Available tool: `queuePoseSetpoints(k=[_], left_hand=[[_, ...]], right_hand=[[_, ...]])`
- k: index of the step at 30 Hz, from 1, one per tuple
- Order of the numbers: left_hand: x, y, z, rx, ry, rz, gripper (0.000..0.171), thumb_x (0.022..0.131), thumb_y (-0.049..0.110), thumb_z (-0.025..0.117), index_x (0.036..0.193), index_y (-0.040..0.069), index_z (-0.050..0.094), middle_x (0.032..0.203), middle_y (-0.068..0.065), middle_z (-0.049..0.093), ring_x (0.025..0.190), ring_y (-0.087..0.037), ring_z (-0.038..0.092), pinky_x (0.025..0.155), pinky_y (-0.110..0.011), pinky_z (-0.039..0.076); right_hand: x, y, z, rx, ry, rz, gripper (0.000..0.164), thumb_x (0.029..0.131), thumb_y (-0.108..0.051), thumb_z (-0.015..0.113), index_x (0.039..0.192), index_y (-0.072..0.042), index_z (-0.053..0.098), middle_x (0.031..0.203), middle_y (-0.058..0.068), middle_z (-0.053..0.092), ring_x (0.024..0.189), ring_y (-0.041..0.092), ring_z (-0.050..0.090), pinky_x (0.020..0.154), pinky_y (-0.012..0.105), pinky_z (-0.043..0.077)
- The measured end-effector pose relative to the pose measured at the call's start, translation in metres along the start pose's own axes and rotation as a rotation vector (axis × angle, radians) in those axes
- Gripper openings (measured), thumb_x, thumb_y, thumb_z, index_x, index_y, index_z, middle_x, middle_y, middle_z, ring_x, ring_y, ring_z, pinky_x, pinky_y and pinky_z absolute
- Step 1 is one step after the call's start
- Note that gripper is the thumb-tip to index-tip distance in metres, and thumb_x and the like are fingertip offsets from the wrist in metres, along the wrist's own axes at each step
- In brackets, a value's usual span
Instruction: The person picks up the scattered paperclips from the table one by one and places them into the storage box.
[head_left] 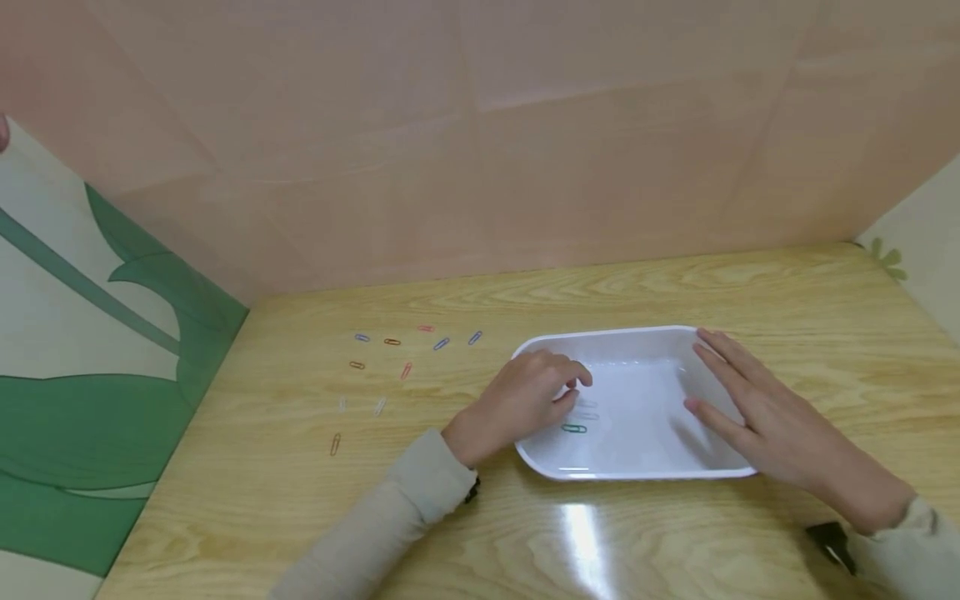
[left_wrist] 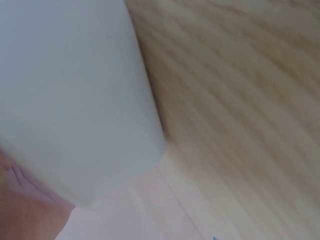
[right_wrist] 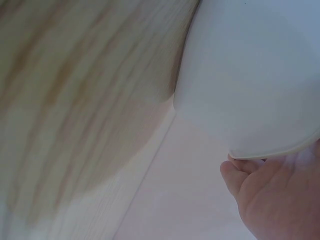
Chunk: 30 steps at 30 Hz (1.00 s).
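A white tray [head_left: 637,408] sits on the wooden table, a green paper clip [head_left: 574,429] and a few pale clips [head_left: 591,416] on its floor at the left. My left hand [head_left: 521,396] reaches over the tray's left rim, just above these clips. Its fingers are loosely bent, and a gap shows between index finger and thumb, with nothing seen there. At the tray's right end, my right hand [head_left: 780,421] rests on the rim with fingers extended. Both wrist views show mostly the outer wall of the tray [left_wrist: 75,100], with the right hand [right_wrist: 280,200] along its rim.
Left of the tray, several loose paper clips lie spread on the table [head_left: 262,500]: blue [head_left: 442,343], red [head_left: 407,371], brown [head_left: 335,444] and white [head_left: 380,407]. A pinkish sheet [head_left: 480,150] closes off the back, and a green-patterned panel [head_left: 97,417] stands at left.
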<state>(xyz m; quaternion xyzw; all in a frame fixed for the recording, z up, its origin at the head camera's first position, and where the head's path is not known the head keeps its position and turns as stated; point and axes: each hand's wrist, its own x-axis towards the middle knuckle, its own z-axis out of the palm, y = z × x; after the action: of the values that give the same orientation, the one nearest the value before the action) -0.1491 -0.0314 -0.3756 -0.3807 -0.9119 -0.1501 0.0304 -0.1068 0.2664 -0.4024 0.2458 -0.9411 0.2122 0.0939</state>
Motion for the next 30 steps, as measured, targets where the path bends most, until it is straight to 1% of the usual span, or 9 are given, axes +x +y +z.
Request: queuePoseSetpoints(k=[4, 7, 9, 14, 16, 23, 25, 27, 30], left_hand=[[-0.006, -0.003, -0.009, 0.004, 0.056, -0.002, 0.019, 0.093, 0.01, 0.064, 0.108, 0.015, 0.074, 0.095, 0.007, 0.072, 0.09, -0.009, 0.061, 0.083, -0.022, 0.05], [-0.013, -0.006, -0.016, 0.002, 0.082, -0.004, 0.019, 0.092, 0.01, 0.065, 0.109, 0.015, 0.074, 0.096, 0.006, 0.073, 0.089, -0.011, 0.061, 0.08, -0.024, 0.049], [-0.018, -0.008, -0.019, -0.007, 0.097, -0.005, 0.019, 0.092, 0.01, 0.066, 0.109, 0.015, 0.073, 0.097, 0.005, 0.073, 0.088, -0.012, 0.06, 0.078, -0.024, 0.048], [-0.029, -0.013, -0.025, -0.027, 0.141, -0.007, 0.019, 0.09, 0.006, 0.067, 0.107, 0.013, 0.073, 0.094, 0.004, 0.073, 0.09, -0.015, 0.062, 0.083, -0.027, 0.05], [-0.033, -0.015, -0.027, -0.03, 0.152, -0.011, 0.019, 0.09, 0.005, 0.067, 0.106, 0.013, 0.073, 0.093, 0.003, 0.073, 0.09, -0.015, 0.062, 0.085, -0.029, 0.05], [-0.044, -0.023, -0.029, -0.039, 0.158, -0.029, 0.018, 0.09, 0.006, 0.068, 0.106, 0.011, 0.073, 0.097, -0.002, 0.075, 0.09, -0.015, 0.062, 0.084, -0.029, 0.051], [-0.047, -0.025, -0.03, -0.043, 0.16, -0.034, 0.018, 0.09, 0.006, 0.067, 0.106, 0.009, 0.073, 0.099, -0.003, 0.075, 0.091, -0.015, 0.063, 0.087, -0.03, 0.051], [-0.051, -0.027, -0.03, -0.036, 0.167, -0.041, 0.018, 0.09, 0.006, 0.067, 0.107, 0.009, 0.073, 0.101, -0.003, 0.075, 0.095, -0.016, 0.065, 0.092, -0.032, 0.052], [-0.057, -0.03, -0.031, -0.019, 0.189, -0.054, 0.018, 0.091, 0.008, 0.068, 0.108, 0.009, 0.072, 0.106, -0.002, 0.075, 0.102, -0.017, 0.067, 0.1, -0.035, 0.051]], right_hand=[[0.0, 0.0, -0.001, 0.003, -0.011, 0.009, 0.073, 0.098, -0.028, 0.062, 0.155, 0.0, 0.026, 0.166, 0.013, 0.017, 0.155, 0.028, 0.011, 0.118, 0.011, -0.006], [0.001, -0.001, -0.001, 0.009, -0.012, 0.022, 0.074, 0.097, -0.029, 0.063, 0.155, -0.001, 0.027, 0.166, 0.013, 0.018, 0.154, 0.029, 0.013, 0.118, 0.011, -0.006], [0.001, -0.001, -0.002, 0.006, -0.014, 0.014, 0.074, 0.097, -0.029, 0.062, 0.155, -0.001, 0.026, 0.166, 0.014, 0.018, 0.154, 0.03, 0.013, 0.119, 0.012, -0.006], [0.001, -0.001, -0.002, 0.007, -0.013, 0.004, 0.074, 0.098, -0.028, 0.061, 0.155, 0.0, 0.025, 0.165, 0.015, 0.017, 0.155, 0.031, 0.012, 0.119, 0.013, -0.007], [0.001, -0.001, -0.001, 0.012, -0.015, 0.006, 0.074, 0.098, -0.028, 0.061, 0.155, 0.0, 0.025, 0.165, 0.015, 0.017, 0.155, 0.031, 0.011, 0.12, 0.015, -0.006], [0.001, -0.001, -0.002, 0.013, -0.023, 0.01, 0.073, 0.098, -0.028, 0.061, 0.155, 0.0, 0.024, 0.166, 0.016, 0.016, 0.154, 0.034, 0.012, 0.121, 0.017, -0.006], [0.001, -0.001, -0.002, 0.015, -0.022, 0.019, 0.074, 0.098, -0.029, 0.062, 0.155, 0.0, 0.025, 0.165, 0.016, 0.017, 0.154, 0.034, 0.013, 0.121, 0.016, -0.006], [0.002, -0.001, -0.002, 0.016, -0.02, 0.026, 0.074, 0.097, -0.029, 0.062, 0.155, 0.0, 0.026, 0.165, 0.015, 0.018, 0.154, 0.033, 0.014, 0.12, 0.014, -0.006], [0.002, -0.001, -0.001, 0.012, -0.02, 0.019, 0.074, 0.097, -0.029, 0.062, 0.155, 0.0, 0.027, 0.165, 0.016, 0.018, 0.154, 0.032, 0.013, 0.12, 0.014, -0.006]])
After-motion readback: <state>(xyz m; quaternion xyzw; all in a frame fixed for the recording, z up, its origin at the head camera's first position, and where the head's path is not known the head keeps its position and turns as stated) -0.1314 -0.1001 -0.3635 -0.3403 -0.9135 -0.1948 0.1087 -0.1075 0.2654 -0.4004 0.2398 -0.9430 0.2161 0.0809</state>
